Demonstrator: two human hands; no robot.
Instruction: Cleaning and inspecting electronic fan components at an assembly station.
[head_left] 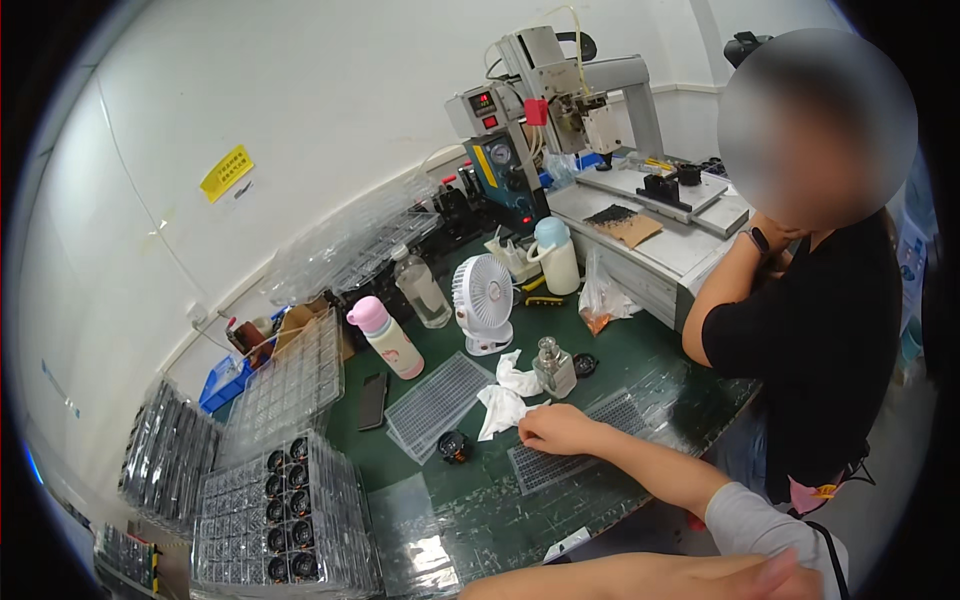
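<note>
My right hand [556, 430] rests on the green table with its fingers curled, at the edge of a crumpled white tissue [500, 410]. Whatever its fingertips hold, if anything, is hidden. My left forearm crosses the lower edge, and my left hand [765, 578] lies by my right upper arm, its fingers mostly hidden. Beyond the right hand stand a small glass bottle [554, 370] and a round black part [585, 364]. Another round black part [455, 447] sits left of it. Under my right wrist lies a grid mat [540, 474]; a second grid mat [432, 408] is farther left.
A white fan [482, 300], a pink-capped bottle [388, 338], a clear bottle [422, 290] and a phone [373, 401] stand or lie behind. Stacked clear trays [340, 510] hold black parts at left. A bench machine [560, 95] fills the back; a person in black [810, 320] is at right.
</note>
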